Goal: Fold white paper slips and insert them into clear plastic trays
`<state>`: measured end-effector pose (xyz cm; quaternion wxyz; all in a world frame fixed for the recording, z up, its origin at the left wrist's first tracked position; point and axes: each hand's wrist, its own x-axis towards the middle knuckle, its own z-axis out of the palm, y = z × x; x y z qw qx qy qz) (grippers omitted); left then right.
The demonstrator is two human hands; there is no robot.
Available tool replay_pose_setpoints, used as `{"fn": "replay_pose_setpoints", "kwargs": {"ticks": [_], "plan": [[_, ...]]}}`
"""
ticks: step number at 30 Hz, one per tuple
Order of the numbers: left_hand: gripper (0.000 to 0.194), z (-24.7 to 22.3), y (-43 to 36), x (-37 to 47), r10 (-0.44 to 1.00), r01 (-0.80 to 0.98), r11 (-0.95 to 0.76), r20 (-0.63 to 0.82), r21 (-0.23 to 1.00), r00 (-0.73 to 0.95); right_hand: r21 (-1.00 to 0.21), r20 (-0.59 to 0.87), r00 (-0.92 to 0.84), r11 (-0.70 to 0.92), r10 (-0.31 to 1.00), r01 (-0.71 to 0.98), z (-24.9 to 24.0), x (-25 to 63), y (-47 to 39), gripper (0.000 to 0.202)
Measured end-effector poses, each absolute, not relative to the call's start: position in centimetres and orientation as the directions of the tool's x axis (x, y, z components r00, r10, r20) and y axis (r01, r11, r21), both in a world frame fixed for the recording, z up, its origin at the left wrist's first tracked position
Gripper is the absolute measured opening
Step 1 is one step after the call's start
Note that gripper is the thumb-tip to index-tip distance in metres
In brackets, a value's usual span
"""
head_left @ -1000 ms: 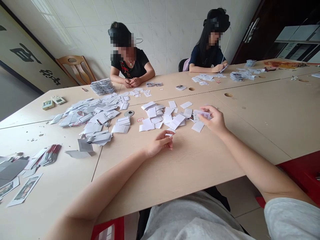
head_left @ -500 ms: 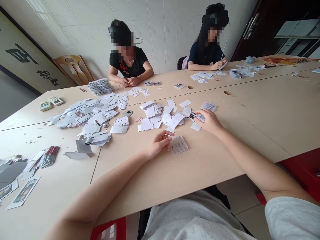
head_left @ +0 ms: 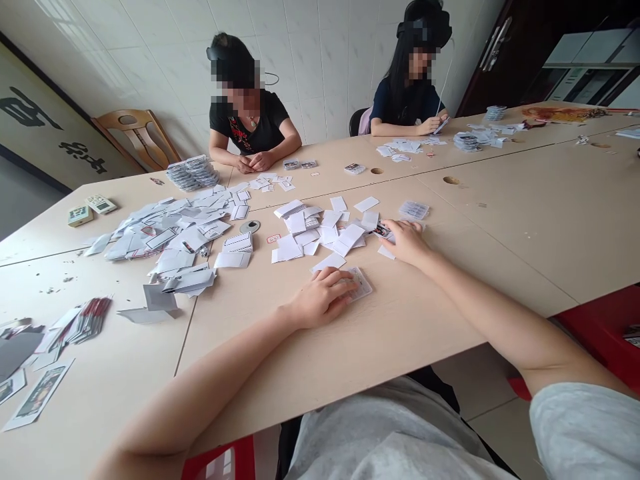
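Observation:
My left hand lies over a small clear plastic case, its curled fingers covering most of it; the case's right end shows. Farther right, my right hand has its fingers closed on a dark-printed card at the edge of a loose pile of white cards. How many cards it holds is hidden by the fingers. Just beyond that hand sits another clear plastic case.
A big heap of white cards spreads to the left, with a short stack and a round metal disc beside it. Packed cases are stacked near one co-worker. Another co-worker holds a card.
My left hand has moved from the case's left side onto it, covering much of it. My right hand has lowered slightly with the printed card. The whole view has shifted a little.

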<state>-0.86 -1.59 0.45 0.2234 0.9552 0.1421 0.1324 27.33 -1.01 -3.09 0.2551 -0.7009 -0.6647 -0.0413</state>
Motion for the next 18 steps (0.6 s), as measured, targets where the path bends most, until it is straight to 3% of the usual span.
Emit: {"fn": "replay_pose_setpoints", "kwargs": {"ticks": [8,18], "plan": [[0.035,0.41,-1.56,-0.96,0.303,0.222,-0.911,0.199,0.347,0.932,-0.339,0.390,0.110,0.032,0.914,0.940,-3.05,27.59,-1.04,0.027],[0.034,0.41,-1.44,-1.04,0.300,0.226,-0.918,0.201,0.325,0.932,-0.402,0.387,0.102,0.068,0.916,0.913,-2.43,27.66,-1.31,0.013]]}}
